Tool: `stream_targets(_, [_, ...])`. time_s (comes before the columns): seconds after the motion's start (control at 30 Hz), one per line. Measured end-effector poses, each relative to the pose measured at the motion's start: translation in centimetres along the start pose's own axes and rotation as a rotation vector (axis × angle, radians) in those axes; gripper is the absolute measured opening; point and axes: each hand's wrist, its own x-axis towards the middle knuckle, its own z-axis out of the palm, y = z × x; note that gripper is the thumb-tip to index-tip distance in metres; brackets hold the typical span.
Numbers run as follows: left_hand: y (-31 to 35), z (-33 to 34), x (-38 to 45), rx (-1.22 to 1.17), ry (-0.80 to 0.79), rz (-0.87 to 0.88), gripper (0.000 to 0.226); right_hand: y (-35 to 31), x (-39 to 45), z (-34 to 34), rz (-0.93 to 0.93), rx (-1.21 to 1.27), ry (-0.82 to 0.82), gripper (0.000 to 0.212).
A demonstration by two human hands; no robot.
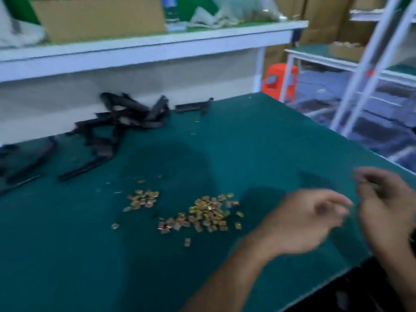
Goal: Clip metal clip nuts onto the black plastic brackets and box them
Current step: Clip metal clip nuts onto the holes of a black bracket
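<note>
While both blurred hands' fingers cannot be judged, a cardboard box [99, 19] sits on the shelf [144, 52], contents hidden.

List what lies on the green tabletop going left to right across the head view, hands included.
black plastic brackets → smaller heap of clip nuts → larger heap of clip nuts → left hand → right hand. Motion blur hides what the hands hold, if anything.

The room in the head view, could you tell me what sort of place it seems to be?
Probably a small factory assembly bench: a green mat worktable with piled black brackets, loose clip nuts, and cardboard cartons on a shelf.
</note>
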Motion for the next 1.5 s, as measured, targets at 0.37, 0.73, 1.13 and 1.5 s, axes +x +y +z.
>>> stream_targets(0.37, [-9.2, -21.5, -14.4, 0.412, 1.167, -0.073, 0.034, -12.0, -1.8, 31.1, -0.334, -0.135, -1.019, 0.03])
stream_targets(0.73, [-9.8, -22.0, -13.7, 0.202, 1.152, -0.142, 0.02, -15.9, -1.0, 49.3, -0.205, -0.386, -0.995, 0.053])
stream_targets(1.13, [-10.1, -22.1, -13.4, 0.177, 1.095, -0.175, 0.023, -18.6, 0.2, 51.2, -0.481, -0.463, -0.932, 0.015])
stream_targets(1.5, [-9.4, -22.3, -14.4, 0.112, 1.325, -0.079, 0.023, -16.9, -3.4, 30.9, -0.304, 0.656, -0.495, 0.051])
